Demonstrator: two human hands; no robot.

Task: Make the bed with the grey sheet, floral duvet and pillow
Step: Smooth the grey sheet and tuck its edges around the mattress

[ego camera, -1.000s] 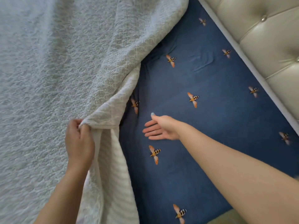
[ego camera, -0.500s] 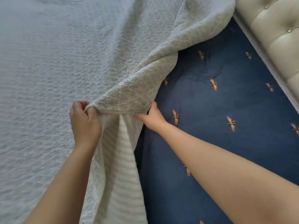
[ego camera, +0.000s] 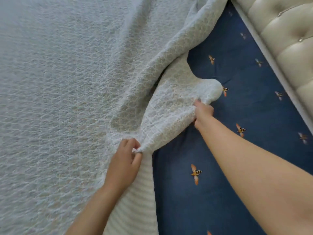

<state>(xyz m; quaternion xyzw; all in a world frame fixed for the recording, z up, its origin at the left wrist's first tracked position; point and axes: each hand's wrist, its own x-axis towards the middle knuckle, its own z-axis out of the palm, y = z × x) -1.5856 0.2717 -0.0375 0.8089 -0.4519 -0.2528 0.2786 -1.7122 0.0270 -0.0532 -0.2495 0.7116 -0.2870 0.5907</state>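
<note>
A pale grey textured sheet [ego camera: 67,99] covers most of the bed on the left, bunched into folds along its right edge. My left hand [ego camera: 124,164] pinches that edge near the lower middle. My right hand [ego camera: 202,112] grips the same edge farther up, fingers curled round a rounded fold of cloth. Between the two hands the sheet is stretched and creased. Under it lies a dark blue mattress cover [ego camera: 237,167] printed with orange bees. No floral duvet or pillow is in view.
A cream tufted headboard [ego camera: 284,41] runs along the upper right, with a pale frame strip beside the blue cover. The sheet's ribbed underside [ego camera: 135,200] hangs below my left hand.
My right hand went from lying open on the blue cover to taking hold of the sheet's edge, then drew it up and to the right. My left hand kept its pinch.
</note>
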